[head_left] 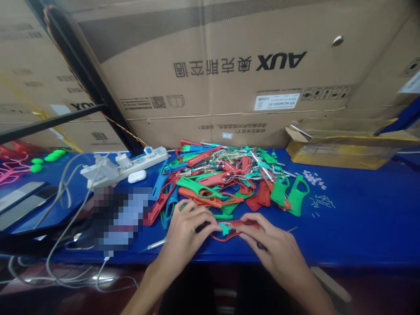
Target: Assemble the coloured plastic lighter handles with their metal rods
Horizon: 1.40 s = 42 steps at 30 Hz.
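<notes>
A red plastic casing [226,237] with a loop handle lies at the front edge of the blue table, between my two hands. My left hand [193,225] is closed, its thumb and fingers pinching at a small teal part [225,228] in the casing. My right hand [267,238] grips the casing's right end with closed fingers; a dark rounded tip shows beneath them. Thin pale wires run inside the casing. A metal tube [156,244] sticks out left of my left hand. Just beyond both hands is a heap of red, green and blue casings [210,175].
A power strip [144,160] with chargers, a white earphone case [137,176] and cables occupy the left. At the back right stands an open carton [334,151]. Small pink pieces [314,180] and thin pins [323,201] lie to the right. Large cardboard [210,74] forms the back.
</notes>
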{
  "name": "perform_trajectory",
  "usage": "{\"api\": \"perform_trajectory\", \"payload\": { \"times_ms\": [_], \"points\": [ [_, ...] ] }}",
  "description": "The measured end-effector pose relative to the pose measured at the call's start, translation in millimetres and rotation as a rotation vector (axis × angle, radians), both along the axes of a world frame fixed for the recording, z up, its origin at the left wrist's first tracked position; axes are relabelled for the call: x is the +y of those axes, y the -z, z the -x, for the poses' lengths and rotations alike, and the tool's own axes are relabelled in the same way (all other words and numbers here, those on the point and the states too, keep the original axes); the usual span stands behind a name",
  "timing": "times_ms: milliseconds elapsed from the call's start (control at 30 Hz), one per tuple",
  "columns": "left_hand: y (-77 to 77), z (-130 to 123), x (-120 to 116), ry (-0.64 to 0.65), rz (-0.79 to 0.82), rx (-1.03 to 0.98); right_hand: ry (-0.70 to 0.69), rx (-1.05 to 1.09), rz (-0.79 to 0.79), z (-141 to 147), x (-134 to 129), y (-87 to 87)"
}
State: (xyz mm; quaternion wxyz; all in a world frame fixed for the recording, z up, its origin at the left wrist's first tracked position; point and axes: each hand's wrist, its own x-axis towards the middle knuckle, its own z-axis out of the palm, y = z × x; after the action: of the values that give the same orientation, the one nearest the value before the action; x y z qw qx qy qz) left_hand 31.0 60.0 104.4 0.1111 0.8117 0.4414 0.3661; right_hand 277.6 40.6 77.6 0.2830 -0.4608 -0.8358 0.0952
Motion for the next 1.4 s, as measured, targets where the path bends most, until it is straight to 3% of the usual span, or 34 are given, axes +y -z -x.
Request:
{"api": "perform_trajectory", "payload": {
  "times_ms": [333, 467, 733, 1033, 1267, 1400],
  "points": [
    [0.6, 1.4, 5.5, 0.027, -0.094, 0.150, -0.020, 0.015, 0.001, 0.4, 1.4, 0.2],
    [-0.1, 2.6, 8.7, 0.053, -0.049, 0.174, -0.023, 0.029, 0.005, -0.8, 1.1, 0.5],
    [-3.6, -3.7, -3.9, -0.040, -0.117, 0.272, 0.031, 0.046, 0.008, 2.9, 1.2, -2.5],
    [-11.4, -2.4, -3.6, -0.013, -0.108, 0.420, 0.034, 0.034, -0.023, 2.9, -0.2, -2.5],
    [-15.1, 1.1, 7.2, 0.081, 0.027, 0.411, 0.034, 0.038, -0.007, 3.3, -0.8, -3.0],
    [-13.6, -2.0, 4.9, 0.040, -0.052, 0.456, 0.050, 0.040, 0.003, 3.1, -1.8, -1.9]
  ]
}}
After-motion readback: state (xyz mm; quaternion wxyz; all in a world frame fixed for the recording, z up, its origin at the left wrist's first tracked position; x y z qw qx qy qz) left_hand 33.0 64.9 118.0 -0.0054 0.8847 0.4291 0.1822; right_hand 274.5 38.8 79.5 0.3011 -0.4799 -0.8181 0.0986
